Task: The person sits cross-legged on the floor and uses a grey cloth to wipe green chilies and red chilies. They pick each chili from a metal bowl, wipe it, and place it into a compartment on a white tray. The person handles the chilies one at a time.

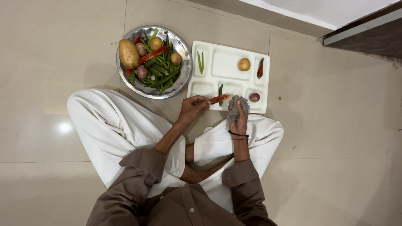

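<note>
Red chilli (219, 98) sits pinched in my left hand (192, 107), its tip over the near edge of the white compartment tray (228, 67). My right hand (239, 121) is closed around a grey cloth (237, 107) just beside it. Steel plate (182, 79) of vegetables lies left of the tray.

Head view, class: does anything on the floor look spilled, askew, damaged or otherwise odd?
Nothing stands out. The steel plate holds its vegetables heaped but contained, and the white compartment tray lies flat with single items sorted in its sections. The left hand holds a red chilli; the right hand holds a grey cloth. No spill shows.
</note>
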